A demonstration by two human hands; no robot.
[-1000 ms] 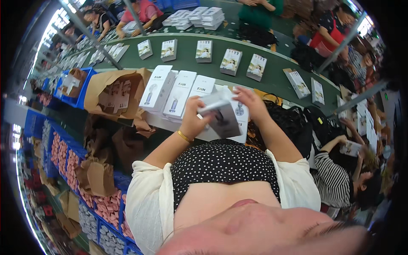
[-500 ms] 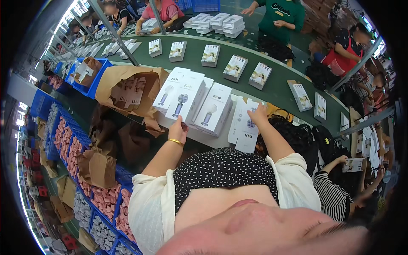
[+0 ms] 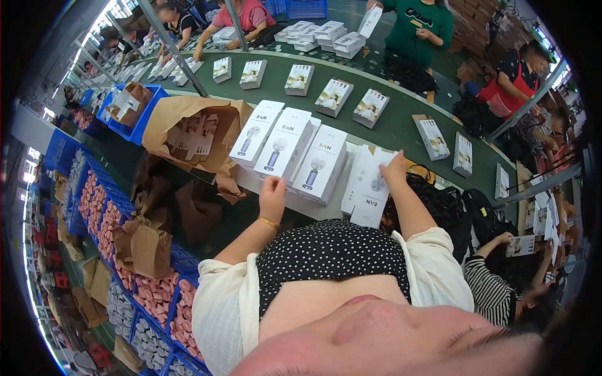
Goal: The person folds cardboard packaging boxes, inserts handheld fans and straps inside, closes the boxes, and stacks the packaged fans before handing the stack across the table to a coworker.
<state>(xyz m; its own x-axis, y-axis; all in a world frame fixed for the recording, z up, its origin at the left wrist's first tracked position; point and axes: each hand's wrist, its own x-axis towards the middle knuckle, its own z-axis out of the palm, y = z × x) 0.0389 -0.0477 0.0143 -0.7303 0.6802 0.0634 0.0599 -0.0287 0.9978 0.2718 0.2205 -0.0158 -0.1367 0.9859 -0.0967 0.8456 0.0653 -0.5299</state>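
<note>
Boxes (image 3: pixel 276 147) near the bench's (image 3: pixel 300 203) front edge could topple if the left hand (image 3: pixel 273 195), grip released, bumps them — and flat cartons (image 3: pixel 362 182) by the right edge could skid if the right hand (image 3: pixel 394 170), grip unclear, pushes.

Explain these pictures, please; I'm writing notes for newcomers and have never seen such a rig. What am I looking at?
There is no machine here: you see a person's two bare hands. A wide fisheye camera worn on the head looks down, so straight edges bend. The left hand, seemingly empty, is beside white rectangular cardboard boxes with fan pictures. The right hand touches flat white printed cardboard cartons; whether it grips one is unclear. Beyond, smaller photo-printed boxes lie along a long green surface. An open brown paper bag is at left.
</note>
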